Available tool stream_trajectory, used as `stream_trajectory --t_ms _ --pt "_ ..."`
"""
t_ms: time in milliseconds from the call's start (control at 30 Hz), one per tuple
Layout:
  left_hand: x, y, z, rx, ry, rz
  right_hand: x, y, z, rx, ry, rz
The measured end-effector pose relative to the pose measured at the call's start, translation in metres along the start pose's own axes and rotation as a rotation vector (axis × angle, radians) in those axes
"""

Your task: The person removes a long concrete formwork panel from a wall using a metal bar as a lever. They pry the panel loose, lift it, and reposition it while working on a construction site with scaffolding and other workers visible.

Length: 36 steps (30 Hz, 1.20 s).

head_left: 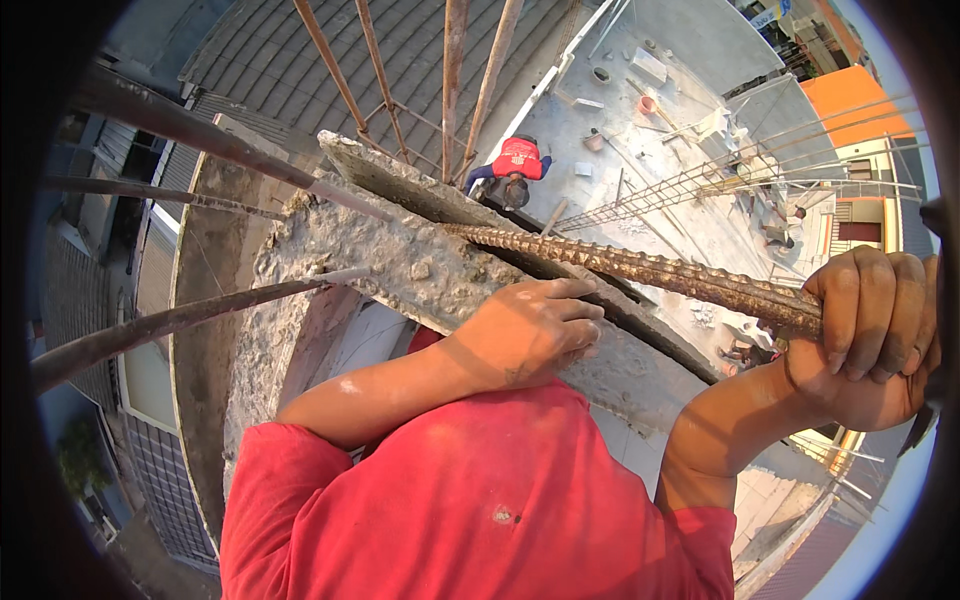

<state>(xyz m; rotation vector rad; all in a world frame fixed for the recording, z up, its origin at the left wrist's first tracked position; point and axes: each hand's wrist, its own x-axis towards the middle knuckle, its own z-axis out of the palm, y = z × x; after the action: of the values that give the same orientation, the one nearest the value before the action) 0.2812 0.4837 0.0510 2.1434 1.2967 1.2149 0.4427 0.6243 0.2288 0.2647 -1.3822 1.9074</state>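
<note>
Right hand [870, 325]: curled tightly around the near end of the ribbed bar, knuckles raised; the forearm is bent up and outward at the right edge.
Ribbed bar [640, 264]: held slantwise between the right fist and the concrete beam; its far end is seen over the beam's top, but whether it is anchored there cannot be told.
Left hand [535, 325]: laid palm down over the beam, fingers loosely bent and pointed right; nothing is seen to be gripped, though the palm is hidden. The forearm is brought across the chest.
Concrete beam [400, 262]: apparently hardened, its top left rough and stony; the ribbed bar is uncovered along its visible length. By judgement, the structure is unfinished; how much is left cannot be told.
Grey strip [375, 180]: set along the beam's far side, with a dark gap between.
Brown rods [170, 318]: left bare above the concrete at the left.
Co-worker [518, 160]: seen far below, in a red top with dark sleeves.
Lower floor [610, 140]: strewn with blocks, buckets and lengths of timber.
</note>
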Motion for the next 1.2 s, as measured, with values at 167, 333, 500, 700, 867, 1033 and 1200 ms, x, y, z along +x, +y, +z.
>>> stream_trajectory --t_ms 167,333,500,700,867,1033,1200 --pt "-0.021 -0.035 -0.043 0.257 0.233 -0.275 -0.039 -0.007 0.001 0.012 0.318 -0.139" --pt "-0.009 -0.087 -0.036 0.286 0.04 -0.285 -0.08 -0.01 -0.005 0.036 0.406 -0.234" --pt "-0.007 -0.102 -0.04 0.238 -0.073 -0.268 -0.109 -0.004 -0.017 0.219 0.414 -0.366" --pt "-0.008 -0.104 -0.027 0.383 0.001 -0.145 -0.093 -0.018 -0.019 0.2 0.212 -0.309" --pt "-0.006 -0.101 -0.025 0.403 0.012 -0.169 -0.086 -0.022 -0.009 0.17 0.194 -0.303" --pt "-0.004 -0.098 -0.024 0.389 0.039 -0.178 -0.075 -0.026 -0.009 0.169 0.157 -0.256" --pt "-0.006 -0.095 -0.023 0.386 0.085 -0.214 -0.063 -0.026 -0.008 0.185 0.145 -0.243"
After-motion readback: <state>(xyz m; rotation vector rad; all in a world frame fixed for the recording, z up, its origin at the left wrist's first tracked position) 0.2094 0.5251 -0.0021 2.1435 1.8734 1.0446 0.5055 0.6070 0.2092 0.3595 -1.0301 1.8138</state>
